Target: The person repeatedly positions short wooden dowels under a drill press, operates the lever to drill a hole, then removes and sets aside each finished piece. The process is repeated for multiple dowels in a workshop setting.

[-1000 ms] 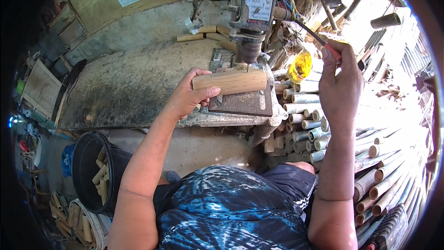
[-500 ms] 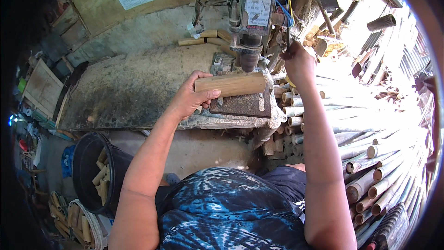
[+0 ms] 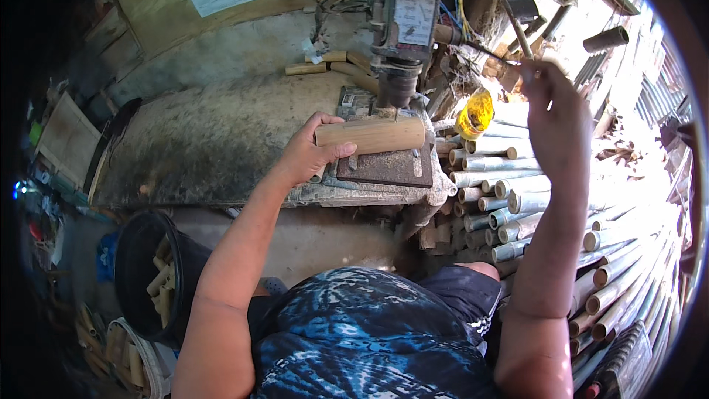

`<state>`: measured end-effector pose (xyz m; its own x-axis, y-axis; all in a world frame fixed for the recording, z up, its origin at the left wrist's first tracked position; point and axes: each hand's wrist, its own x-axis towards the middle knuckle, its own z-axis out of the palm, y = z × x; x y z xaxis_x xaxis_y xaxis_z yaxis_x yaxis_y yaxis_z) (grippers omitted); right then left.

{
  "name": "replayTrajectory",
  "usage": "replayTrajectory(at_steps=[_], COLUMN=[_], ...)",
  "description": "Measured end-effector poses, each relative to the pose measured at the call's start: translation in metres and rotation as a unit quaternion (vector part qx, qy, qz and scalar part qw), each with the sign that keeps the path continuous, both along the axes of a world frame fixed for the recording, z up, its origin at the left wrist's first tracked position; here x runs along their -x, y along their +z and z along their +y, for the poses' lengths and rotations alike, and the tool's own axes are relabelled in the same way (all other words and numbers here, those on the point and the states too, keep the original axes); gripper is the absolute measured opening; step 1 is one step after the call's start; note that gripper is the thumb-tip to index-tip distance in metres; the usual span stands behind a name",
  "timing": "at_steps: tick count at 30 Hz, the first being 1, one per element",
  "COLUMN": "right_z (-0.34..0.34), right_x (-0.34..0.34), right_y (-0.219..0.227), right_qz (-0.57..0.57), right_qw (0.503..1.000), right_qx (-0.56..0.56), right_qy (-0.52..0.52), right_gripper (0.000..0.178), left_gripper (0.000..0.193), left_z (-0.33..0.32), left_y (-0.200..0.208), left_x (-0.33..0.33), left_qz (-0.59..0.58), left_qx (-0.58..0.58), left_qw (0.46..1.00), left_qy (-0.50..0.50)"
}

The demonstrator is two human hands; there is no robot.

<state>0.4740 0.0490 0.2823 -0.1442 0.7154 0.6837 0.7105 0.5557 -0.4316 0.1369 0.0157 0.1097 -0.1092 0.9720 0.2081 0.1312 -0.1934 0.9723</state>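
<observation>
A short cut length of bamboo [image 3: 373, 135] lies sideways under the drill press [image 3: 402, 29]. My left hand [image 3: 314, 149] grips its left end, thumb in front and fingers behind. The thin drill bit [image 3: 396, 114] comes down to the bamboo's upper side, with pale shavings around the chuck [image 3: 397, 85]. Beneath the bamboo is the dusty metal drill table [image 3: 388, 170]. Out to the right, my right hand [image 3: 555, 100] is closed around the end of the press's dark feed lever [image 3: 487, 52].
A dusty workbench [image 3: 214, 140] stretches left, with bamboo pieces [image 3: 325, 63] at its back. A black bucket [image 3: 133, 251] of cut bamboo stands below on the left, near a white sack [image 3: 148, 347]. Long bamboo poles [image 3: 591, 251] are stacked right, beside a yellow container [image 3: 474, 114].
My right hand has swung right and toward me with the lever. The chuck has come down and the bit now meets the bamboo. My left hand has barely moved.
</observation>
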Motion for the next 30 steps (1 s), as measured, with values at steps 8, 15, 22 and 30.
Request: replayTrajectory(at_steps=[8, 15, 22, 30], right_z=[0.101, 0.104, 0.062, 0.023], right_x=[0.023, 0.018, 0.014, 0.012], right_y=[0.084, 0.085, 0.066, 0.035], right_qz=[-0.079, -0.117, -0.027, 0.000], right_qw=[0.985, 0.979, 0.990, 0.994], right_qx=[-0.148, -0.162, -0.133, -0.102], right_qy=[-0.029, -0.046, -0.033, -0.042], right_gripper=[0.032, 0.028, 0.034, 0.031], left_gripper=[0.066, 0.067, 0.064, 0.067], left_z=[0.036, 0.045, 0.038, 0.037], left_y=[0.004, 0.006, 0.024, 0.027], left_x=[-0.031, -0.046, -0.055, -0.055], left_qz=[0.171, 0.171, 0.229, 0.226], left_qx=[0.009, -0.008, 0.038, 0.033], left_qw=[0.985, 0.985, 0.973, 0.973], left_qy=[0.012, -0.021, -0.003, -0.022])
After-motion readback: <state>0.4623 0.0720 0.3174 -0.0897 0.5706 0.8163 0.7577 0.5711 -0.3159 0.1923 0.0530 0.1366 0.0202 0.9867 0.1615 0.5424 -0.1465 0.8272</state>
